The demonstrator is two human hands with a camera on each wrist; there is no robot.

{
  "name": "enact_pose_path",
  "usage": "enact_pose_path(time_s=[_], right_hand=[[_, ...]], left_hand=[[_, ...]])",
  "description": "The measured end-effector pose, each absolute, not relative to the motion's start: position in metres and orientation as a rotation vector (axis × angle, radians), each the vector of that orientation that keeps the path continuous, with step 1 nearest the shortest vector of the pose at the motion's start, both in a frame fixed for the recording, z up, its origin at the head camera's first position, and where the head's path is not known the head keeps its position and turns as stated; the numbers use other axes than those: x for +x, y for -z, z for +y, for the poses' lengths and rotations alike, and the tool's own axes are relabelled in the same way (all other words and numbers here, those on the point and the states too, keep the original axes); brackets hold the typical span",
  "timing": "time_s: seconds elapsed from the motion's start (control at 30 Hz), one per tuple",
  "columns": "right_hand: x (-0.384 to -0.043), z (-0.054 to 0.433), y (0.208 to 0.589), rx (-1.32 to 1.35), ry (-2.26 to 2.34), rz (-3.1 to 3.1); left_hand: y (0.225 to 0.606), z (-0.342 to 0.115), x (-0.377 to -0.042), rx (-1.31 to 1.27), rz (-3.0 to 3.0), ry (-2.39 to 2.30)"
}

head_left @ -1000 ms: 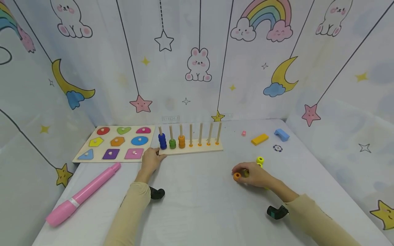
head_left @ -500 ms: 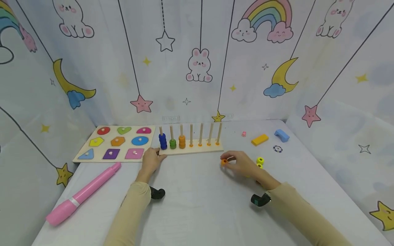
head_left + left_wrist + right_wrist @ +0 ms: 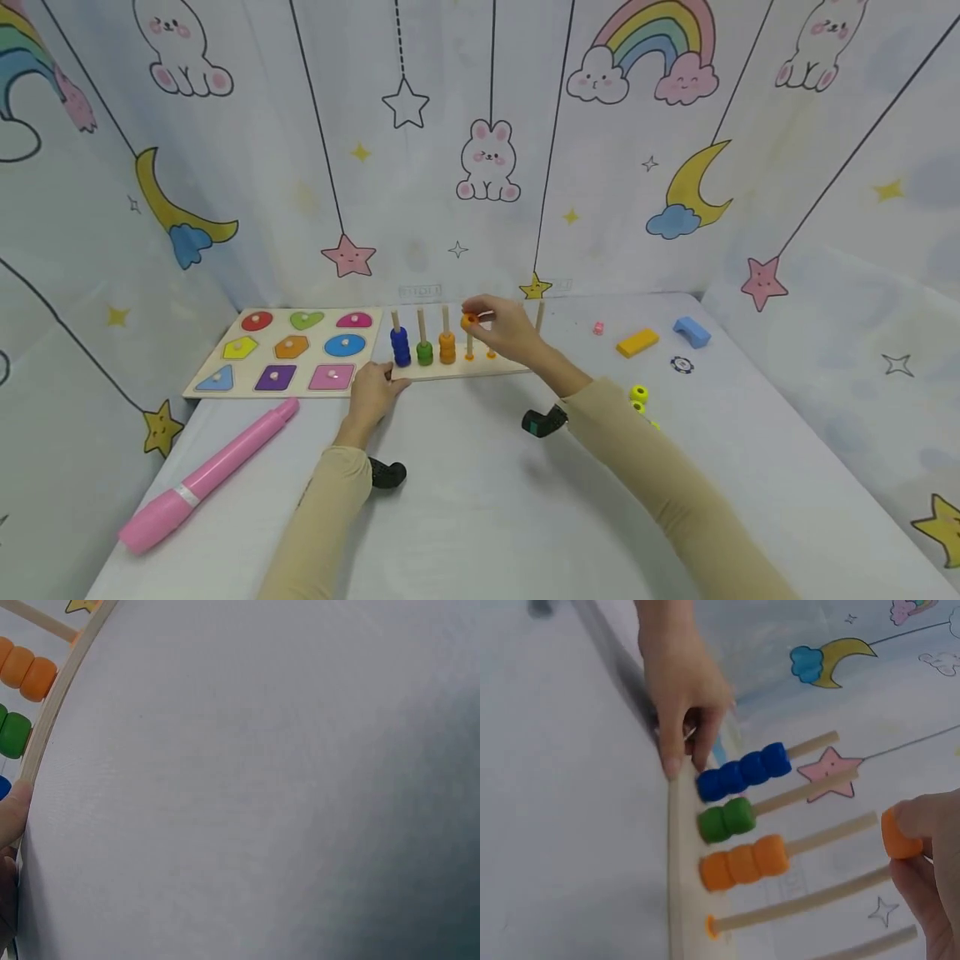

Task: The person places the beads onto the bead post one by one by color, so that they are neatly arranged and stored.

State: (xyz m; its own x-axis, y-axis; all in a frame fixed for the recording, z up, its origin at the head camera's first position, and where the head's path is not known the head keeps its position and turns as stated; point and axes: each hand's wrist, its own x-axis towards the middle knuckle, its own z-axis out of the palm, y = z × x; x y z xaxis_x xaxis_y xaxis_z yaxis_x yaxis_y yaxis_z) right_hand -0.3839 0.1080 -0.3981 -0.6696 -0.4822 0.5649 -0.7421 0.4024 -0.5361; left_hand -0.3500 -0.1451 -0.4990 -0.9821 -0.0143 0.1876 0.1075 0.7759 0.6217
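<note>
My left hand [image 3: 370,398] grips the left end of a wooden counting-peg base [image 3: 487,368], thumb at its front edge. My right hand [image 3: 508,332] pinches an orange bead [image 3: 469,322] at the tip of the fourth peg [image 3: 802,901]. Whether the bead is threaded on that peg I cannot tell. Several blue beads [image 3: 744,771] fill the first peg partway. Two green beads [image 3: 727,820] sit on the second, three orange beads [image 3: 744,862] on the third. My right hand hides part of the pegs farther right in the head view.
A shape puzzle board [image 3: 285,350] lies left of the pegs, a pink wand-like toy [image 3: 217,475] in front of it. To the right are loose yellow-green beads [image 3: 638,395], a yellow block [image 3: 637,342], a blue block [image 3: 692,332], a round chip [image 3: 682,365] and a tiny pink piece [image 3: 598,328].
My right hand has carried the orange bead left and away from me, from beside the yellow-green beads to the fourth peg. The left hand stays on the base.
</note>
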Motion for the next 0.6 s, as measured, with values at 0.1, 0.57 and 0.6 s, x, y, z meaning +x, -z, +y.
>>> enact_pose_path(time_s=[0.1, 0.57, 0.6], right_hand=[[-0.391, 0.09, 0.389, 1.065, -1.124, -2.322], [-0.411, 0.067, 0.386, 1.017, -0.966, -2.459], [-0.412, 0.068, 0.385, 1.014, -0.968, -2.452]], left_hand=[[0.498, -0.146, -0.349, -0.069, -2.799, 0.995], [0.497, -0.143, -0.346, -0.074, -2.77, 0.993], [0.497, -0.144, -0.347, -0.075, -2.767, 0.988]])
